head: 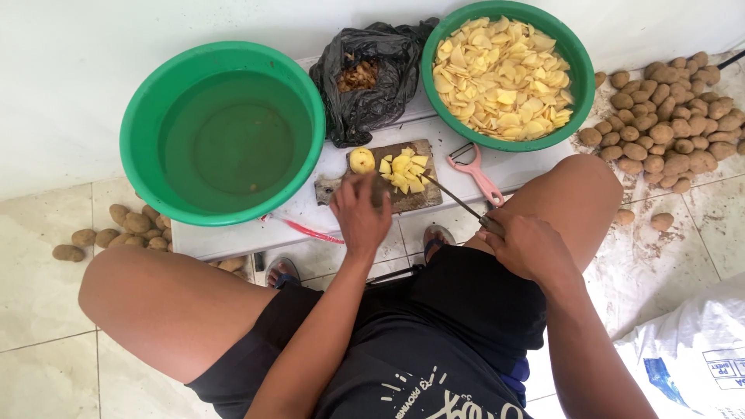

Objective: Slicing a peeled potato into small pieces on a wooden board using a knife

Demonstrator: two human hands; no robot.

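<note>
A small wooden cutting board (411, 200) lies on a low white table (233, 237) between my knees. On it sit a pile of yellow potato slices (403, 171) and a peeled potato piece (362, 161). My left hand (361, 213) rests over the board's near edge, fingers curled beside the slices; whether it holds anything is hidden. My right hand (528, 244) grips a knife (458, 200) by the handle, blade pointing toward the slices.
A green basin of water (140, 124) stands left, a green basin of potato slices (582, 85) right, a black bag of peels (365, 85) between them. A pink peeler (477, 174) lies on the table. Unpeeled potatoes (675, 116) lie heaped on the floor on both sides. A white sack (691, 357) is at lower right.
</note>
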